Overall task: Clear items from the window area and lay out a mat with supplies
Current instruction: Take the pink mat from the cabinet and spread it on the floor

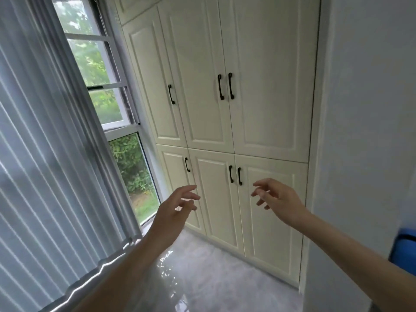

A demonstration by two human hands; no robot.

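Note:
Both of my arms reach forward toward a cream built-in cabinet (225,109). My left hand (177,206) is open with loosely curled fingers, in front of the lower left door near its black handle (187,165). My right hand (279,199) is open too, fingers apart, just right of the paired black handles (235,175) of the lower middle doors. Neither hand holds or touches anything. No mat or supplies are in view.
A window (105,104) with greenery outside fills the left, partly covered by a pale sheer curtain (45,165). A glossy grey sill or floor surface (202,278) lies below the cabinet. A white wall (364,131) stands on the right, with a blue object (405,251) at its edge.

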